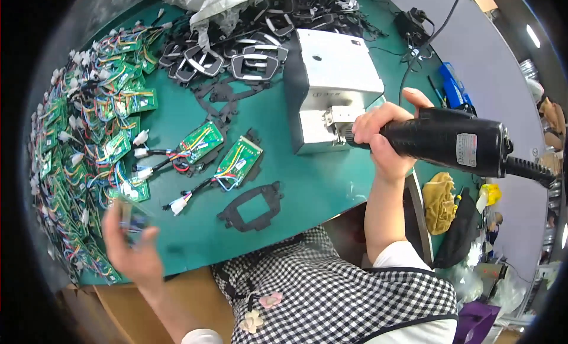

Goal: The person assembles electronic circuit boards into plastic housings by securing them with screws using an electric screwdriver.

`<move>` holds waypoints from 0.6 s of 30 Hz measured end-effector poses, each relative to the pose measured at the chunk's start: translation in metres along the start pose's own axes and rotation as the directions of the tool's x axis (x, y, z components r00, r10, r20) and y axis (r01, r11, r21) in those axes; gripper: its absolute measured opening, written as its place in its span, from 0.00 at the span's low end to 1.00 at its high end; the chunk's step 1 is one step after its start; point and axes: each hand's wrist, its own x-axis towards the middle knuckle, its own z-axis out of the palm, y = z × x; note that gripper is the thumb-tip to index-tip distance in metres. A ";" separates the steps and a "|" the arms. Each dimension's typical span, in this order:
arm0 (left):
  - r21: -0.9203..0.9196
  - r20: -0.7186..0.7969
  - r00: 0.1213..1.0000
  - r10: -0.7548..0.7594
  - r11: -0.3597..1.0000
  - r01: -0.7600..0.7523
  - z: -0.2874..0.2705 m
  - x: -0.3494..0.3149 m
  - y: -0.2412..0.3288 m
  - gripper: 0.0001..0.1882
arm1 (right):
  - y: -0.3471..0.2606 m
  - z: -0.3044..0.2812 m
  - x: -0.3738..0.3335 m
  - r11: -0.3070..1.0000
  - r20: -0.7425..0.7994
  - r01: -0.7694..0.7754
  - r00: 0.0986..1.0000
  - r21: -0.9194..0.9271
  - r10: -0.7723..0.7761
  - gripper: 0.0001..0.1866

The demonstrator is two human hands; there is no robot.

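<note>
Head view: bare room on the green tabletop point(319, 196) separates the silver metal box point(340, 57) from 2 wired circuit boards point(238, 162) laid over black plastic frames. Nearer the front edge, 1 loose frame point(273, 203) lies flat, angular around its open window. The right hand point(387, 137) is closed around a smooth black cylindrical driver point(435, 140), whose nose meets the box's stepped front. Beside the left-hand edge, the blurred left hand point(137, 258) has its fingers and thumb about a small board point(135, 218); whether it is gripped, I cannot tell. Tangled wires and white connectors bristle from the board pile point(83, 178). Behind, glossy-rimmed black parts point(254, 51) crowd against crinkled plastic sheeting point(207, 1).
</note>
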 end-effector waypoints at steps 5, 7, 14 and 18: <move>0.061 0.315 0.946 -0.076 0.996 0.060 0.056 -0.037 0.056 0.32 | 0.004 -0.004 0.032 0.975 0.143 -0.214 0.968 0.058 0.204 0.36; 0.098 0.395 0.916 -0.071 0.995 0.035 0.073 -0.043 0.069 0.29 | 0.002 0.003 0.026 0.964 -0.032 -0.232 0.971 0.127 0.238 0.33; 0.175 0.507 0.856 -0.099 0.985 0.010 0.102 -0.049 0.069 0.29 | -0.010 0.054 -0.047 0.908 -0.009 -0.283 0.954 0.310 0.300 0.41; 0.193 0.537 0.835 -0.116 0.981 0.012 0.108 -0.046 0.068 0.29 | 0.000 0.078 -0.054 0.899 0.055 -0.327 0.944 0.292 0.325 0.43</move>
